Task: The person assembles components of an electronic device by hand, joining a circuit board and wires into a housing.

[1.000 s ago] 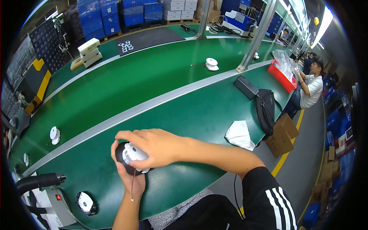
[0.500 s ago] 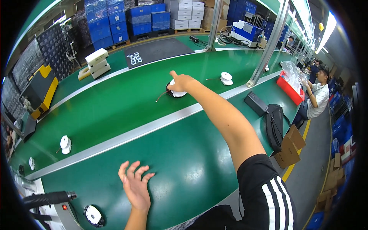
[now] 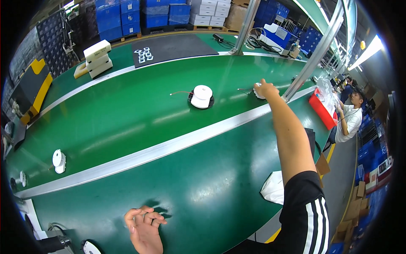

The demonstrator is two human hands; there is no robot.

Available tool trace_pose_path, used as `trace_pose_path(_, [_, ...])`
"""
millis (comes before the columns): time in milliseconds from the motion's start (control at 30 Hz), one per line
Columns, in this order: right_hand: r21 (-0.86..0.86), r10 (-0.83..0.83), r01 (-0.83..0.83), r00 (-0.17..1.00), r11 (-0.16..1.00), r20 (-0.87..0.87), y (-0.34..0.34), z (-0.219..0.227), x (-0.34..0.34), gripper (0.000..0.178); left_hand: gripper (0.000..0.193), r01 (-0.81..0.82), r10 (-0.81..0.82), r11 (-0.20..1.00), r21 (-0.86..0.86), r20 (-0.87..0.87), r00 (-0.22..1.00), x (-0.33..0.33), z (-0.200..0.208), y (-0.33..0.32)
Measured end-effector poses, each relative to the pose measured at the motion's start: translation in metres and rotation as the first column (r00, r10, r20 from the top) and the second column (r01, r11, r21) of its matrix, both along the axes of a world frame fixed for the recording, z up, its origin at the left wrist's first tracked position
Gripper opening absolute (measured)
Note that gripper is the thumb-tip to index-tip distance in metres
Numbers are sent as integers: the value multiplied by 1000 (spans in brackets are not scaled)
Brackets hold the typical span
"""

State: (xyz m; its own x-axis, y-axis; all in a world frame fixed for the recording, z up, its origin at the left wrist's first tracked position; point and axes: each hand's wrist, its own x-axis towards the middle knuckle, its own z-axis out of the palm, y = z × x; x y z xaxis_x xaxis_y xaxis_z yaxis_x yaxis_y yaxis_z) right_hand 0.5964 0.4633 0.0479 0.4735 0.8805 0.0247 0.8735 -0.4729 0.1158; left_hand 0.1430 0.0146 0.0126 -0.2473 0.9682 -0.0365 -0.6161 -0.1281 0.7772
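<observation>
My right hand (image 3: pixel 266 89) reaches far across the green conveyor belt (image 3: pixel 139 110) and closes over a small white round part (image 3: pixel 256 91) with a thin wire, next to a metal post (image 3: pixel 313 63). To its left a white round device on a black base (image 3: pixel 201 97) stands alone on the belt, with a red wire trailing to its left. My left hand (image 3: pixel 144 226) hovers over the near green table (image 3: pixel 203 186) at the bottom edge. Its fingers are loosely curled and it holds nothing.
Two more white devices (image 3: pixel 59 161) (image 3: pixel 21 178) lie at the belt's left end. Stacked white boxes (image 3: pixel 98 57), a black mat (image 3: pixel 177 46) and blue crates (image 3: pixel 127 17) are at the back. A seated person (image 3: pixel 351 118) and a red bin (image 3: pixel 323 110) are at the right, and a white cloth (image 3: pixel 274 189) lies near my arm.
My right hand let go of the white device on the belt and moved right to the smaller white part. My left hand's fingers have curled in.
</observation>
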Motion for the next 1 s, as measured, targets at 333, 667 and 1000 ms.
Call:
trace_pose_path(333, [293,395,-376,919,879,-5,-5,7,5,60,45,-106,105,994,5,-139,985,14,-5,-2])
trace_pose_path(667, [672,710,-340,-17,658,-704,-223,0,-97,80,35,74,225,956,284,-870,439,5,20,-21])
trace_pose_path(1000, [484,289,-368,-472,794,-833,-401,15,-169,69,48,-858,-411,509,68,-856,-312,-137,50,-172])
